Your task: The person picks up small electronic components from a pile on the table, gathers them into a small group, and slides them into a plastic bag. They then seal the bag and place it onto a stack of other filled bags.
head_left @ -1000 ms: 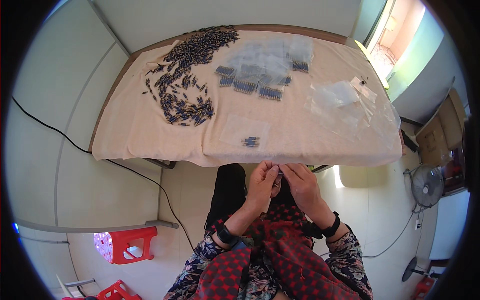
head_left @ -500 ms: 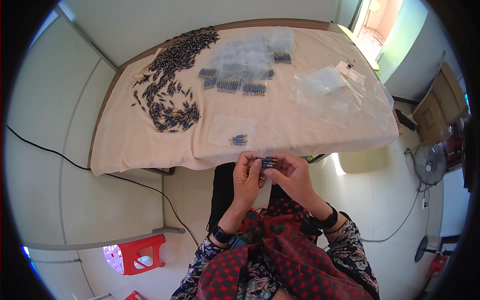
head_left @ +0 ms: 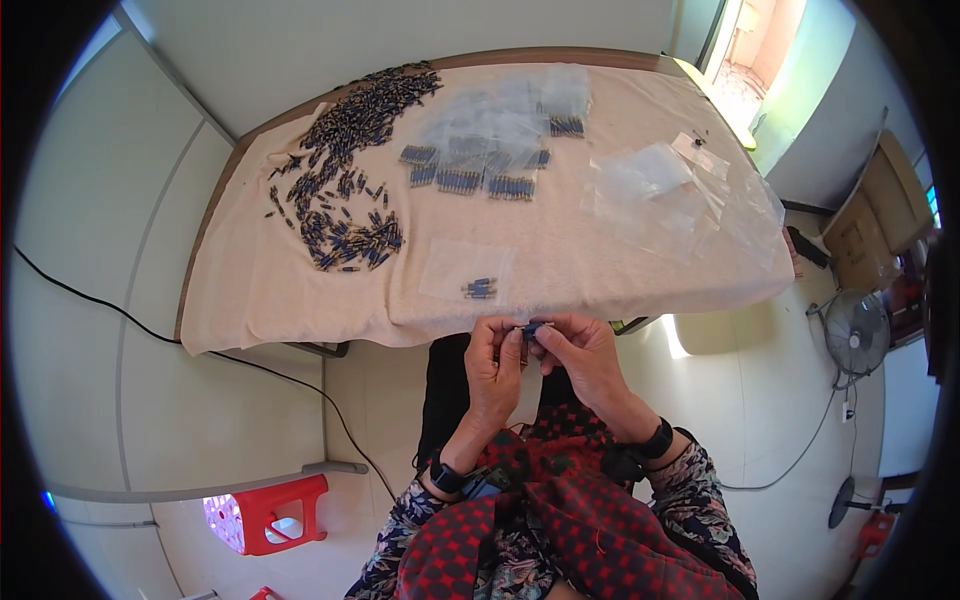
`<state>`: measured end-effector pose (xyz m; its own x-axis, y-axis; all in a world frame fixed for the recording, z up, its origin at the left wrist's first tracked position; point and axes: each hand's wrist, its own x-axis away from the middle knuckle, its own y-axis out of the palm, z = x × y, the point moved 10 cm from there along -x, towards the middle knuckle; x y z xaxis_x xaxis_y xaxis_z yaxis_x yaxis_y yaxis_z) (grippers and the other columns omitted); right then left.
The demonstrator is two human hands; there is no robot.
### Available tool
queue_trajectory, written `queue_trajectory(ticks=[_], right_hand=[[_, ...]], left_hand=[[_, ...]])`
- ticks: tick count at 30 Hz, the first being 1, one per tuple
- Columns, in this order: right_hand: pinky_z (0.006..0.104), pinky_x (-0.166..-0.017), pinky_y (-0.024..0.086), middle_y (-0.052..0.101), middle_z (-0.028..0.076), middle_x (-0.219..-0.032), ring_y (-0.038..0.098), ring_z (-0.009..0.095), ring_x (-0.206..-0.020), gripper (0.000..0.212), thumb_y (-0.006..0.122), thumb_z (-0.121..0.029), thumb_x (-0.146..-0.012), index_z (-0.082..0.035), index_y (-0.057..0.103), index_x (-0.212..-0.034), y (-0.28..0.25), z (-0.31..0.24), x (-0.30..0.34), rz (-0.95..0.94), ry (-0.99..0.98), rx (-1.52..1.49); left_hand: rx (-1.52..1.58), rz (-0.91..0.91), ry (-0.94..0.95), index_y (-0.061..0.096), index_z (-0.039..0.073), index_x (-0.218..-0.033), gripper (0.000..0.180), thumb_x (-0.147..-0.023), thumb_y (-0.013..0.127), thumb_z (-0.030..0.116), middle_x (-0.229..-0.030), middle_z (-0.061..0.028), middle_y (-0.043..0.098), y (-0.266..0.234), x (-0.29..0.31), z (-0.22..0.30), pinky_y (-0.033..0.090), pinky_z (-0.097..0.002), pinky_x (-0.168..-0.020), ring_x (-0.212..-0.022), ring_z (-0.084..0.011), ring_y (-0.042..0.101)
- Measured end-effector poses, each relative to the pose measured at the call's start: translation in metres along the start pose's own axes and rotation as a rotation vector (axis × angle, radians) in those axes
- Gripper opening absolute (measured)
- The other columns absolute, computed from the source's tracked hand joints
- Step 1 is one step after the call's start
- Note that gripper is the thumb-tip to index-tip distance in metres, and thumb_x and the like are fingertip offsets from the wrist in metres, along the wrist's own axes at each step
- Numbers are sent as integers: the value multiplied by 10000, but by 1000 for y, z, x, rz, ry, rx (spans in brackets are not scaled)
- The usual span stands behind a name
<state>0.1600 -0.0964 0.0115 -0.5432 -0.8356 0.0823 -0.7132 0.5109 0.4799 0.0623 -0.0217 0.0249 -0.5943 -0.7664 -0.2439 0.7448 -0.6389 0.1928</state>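
Head view: two hands [head_left: 535, 352] pinch one blue connector [head_left: 531, 328].

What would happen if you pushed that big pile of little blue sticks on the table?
The loose pile of small blue pieces would probably scatter, since nothing holds them together. They look thin and rod-shaped, so some might roll. The beige cloth under them likely slows that, and could bunch up if pushed hard.

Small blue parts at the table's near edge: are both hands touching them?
Touching. The head view shows the left hand and right hand pinching the small blue parts between their fingertips, just off the table edge.
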Motion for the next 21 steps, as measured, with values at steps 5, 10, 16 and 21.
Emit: queue_trajectory(ticks=[5, 10, 16, 21], right_hand=[[217, -544, 527, 672, 86, -818, 625, 105, -668, 175, 620, -36, -879, 52, 652, -1027, -2, -10, -7, -48, -50, 249], [220, -551, 537, 674, 89, -795, 636, 109, -675, 167, 621, -30, -872, 60, 656, -1009, -8, -21, -30, -6, -77, 341], [221, -565, 544, 674, 98, -782, 639, 107, -679, 162, 618, -33, -871, 69, 661, -990, -27, -27, -62, 118, -153, 476], [230, -543, 550, 669, 104, -756, 633, 109, -644, 177, 630, -40, -854, 83, 662, -977, -25, -20, -76, 82, -90, 481]], left_hand=[[169, -115, -222, 511, 34, -1052, 106, -979, 489, 108, -712, 40, 497, -6, 0, -22, 342, -168, -527, -594, -15, 409], [113, -134, -237, 515, 43, -1141, 196, -990, 481, 163, -668, 51, 447, -24, -22, -20, 280, -178, -459, -538, -17, 358], [-364, -23, -51, 552, 30, -1237, 285, -979, 474, 120, -707, 31, 508, -67, -47, -15, 347, -181, -517, -564, -37, 415], [-607, -82, 153, 575, 11, -1236, 299, -960, 474, 70, -896, -60, 673, -52, -49, -3, 470, -239, -685, -751, -104, 599]])
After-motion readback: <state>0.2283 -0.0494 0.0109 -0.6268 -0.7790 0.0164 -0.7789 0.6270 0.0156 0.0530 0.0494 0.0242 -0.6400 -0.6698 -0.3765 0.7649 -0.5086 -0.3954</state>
